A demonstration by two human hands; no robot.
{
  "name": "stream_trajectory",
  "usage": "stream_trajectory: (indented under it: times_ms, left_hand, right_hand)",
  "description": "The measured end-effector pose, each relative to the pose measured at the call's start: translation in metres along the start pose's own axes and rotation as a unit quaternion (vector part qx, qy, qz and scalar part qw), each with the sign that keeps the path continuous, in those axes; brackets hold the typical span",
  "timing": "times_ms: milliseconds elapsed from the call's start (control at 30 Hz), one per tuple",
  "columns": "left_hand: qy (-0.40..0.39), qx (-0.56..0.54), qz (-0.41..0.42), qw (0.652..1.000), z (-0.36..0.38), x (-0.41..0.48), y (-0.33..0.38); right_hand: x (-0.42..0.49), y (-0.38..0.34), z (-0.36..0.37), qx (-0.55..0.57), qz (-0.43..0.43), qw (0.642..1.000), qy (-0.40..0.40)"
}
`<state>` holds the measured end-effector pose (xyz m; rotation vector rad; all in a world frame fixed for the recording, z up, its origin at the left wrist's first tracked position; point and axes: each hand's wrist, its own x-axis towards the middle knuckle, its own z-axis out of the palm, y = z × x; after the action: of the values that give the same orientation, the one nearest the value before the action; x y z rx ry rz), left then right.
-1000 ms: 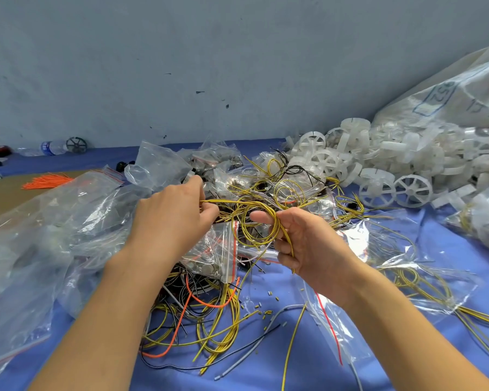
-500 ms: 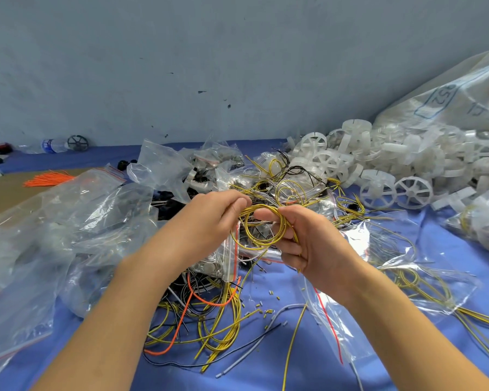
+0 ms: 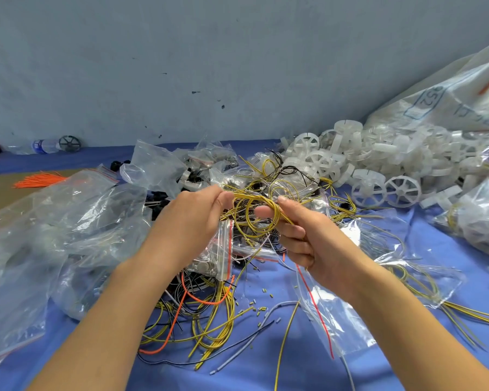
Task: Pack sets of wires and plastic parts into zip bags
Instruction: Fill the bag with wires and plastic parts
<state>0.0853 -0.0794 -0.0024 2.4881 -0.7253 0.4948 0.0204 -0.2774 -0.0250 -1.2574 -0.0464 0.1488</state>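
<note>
Both hands hold a small coil of yellow wire [image 3: 256, 218] above the blue cloth. My left hand [image 3: 192, 218] pinches the coil's left side between thumb and fingertips. My right hand [image 3: 302, 235] grips the right side, thumb inside the loop and fingers curled round the strands. A clear zip bag with a red seal [image 3: 219, 249] hangs just below my left hand; whether that hand holds it I cannot tell. Another empty zip bag [image 3: 331, 314] lies under my right wrist. White plastic wheels [image 3: 370, 170] are heaped at the right.
Loose yellow, orange and black wires [image 3: 203, 317] lie tangled near the front. Clear bags [image 3: 54, 227] pile up on the left, and a large white sack [image 3: 449, 103] leans at the right. Orange ties [image 3: 37, 180] and a bottle [image 3: 44, 145] sit far left.
My left hand came in from the left to meet my right hand, drawing the stretched yellow wire into a tighter coil held between both hands.
</note>
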Motion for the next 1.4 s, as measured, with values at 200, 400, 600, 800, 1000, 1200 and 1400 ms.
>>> stream_trajectory:
  times_ms: [200, 400, 600, 800, 1000, 1200, 1400]
  left_hand:
    - [-0.096, -0.455, -0.22, 0.858, 0.04, -0.01, 0.056]
    - [-0.101, -0.555, -0.254, 0.786, 0.058, -0.017, 0.096]
    - [-0.032, -0.502, -0.212, 0.838, 0.065, -0.02, 0.092]
    - [-0.068, -0.405, -0.078, 0.909, 0.064, -0.033, 0.091]
    - [-0.128, -0.41, -0.042, 0.902, 0.058, -0.046, 0.093]
    - [-0.1, -0.373, -0.012, 0.922, 0.046, -0.048, 0.089]
    - [-0.159, -0.449, -0.072, 0.876, 0.042, -0.045, 0.082]
  right_hand:
    - [0.0, 0.0, 0.015, 0.081, -0.096, 0.989, 0.079]
    - [0.006, 0.005, 0.028, -0.023, -0.221, 0.936, 0.273]
    - [0.009, 0.014, 0.039, -0.022, -0.298, 0.913, 0.278]
    - [0.009, 0.013, 0.031, -0.005, -0.311, 0.904, 0.295]
    - [0.003, 0.008, 0.027, -0.001, -0.33, 0.88, 0.342]
    - [0.003, 0.008, 0.029, 0.007, -0.307, 0.871, 0.383]
    - [0.001, 0.012, 0.039, -0.033, -0.312, 0.872, 0.376]
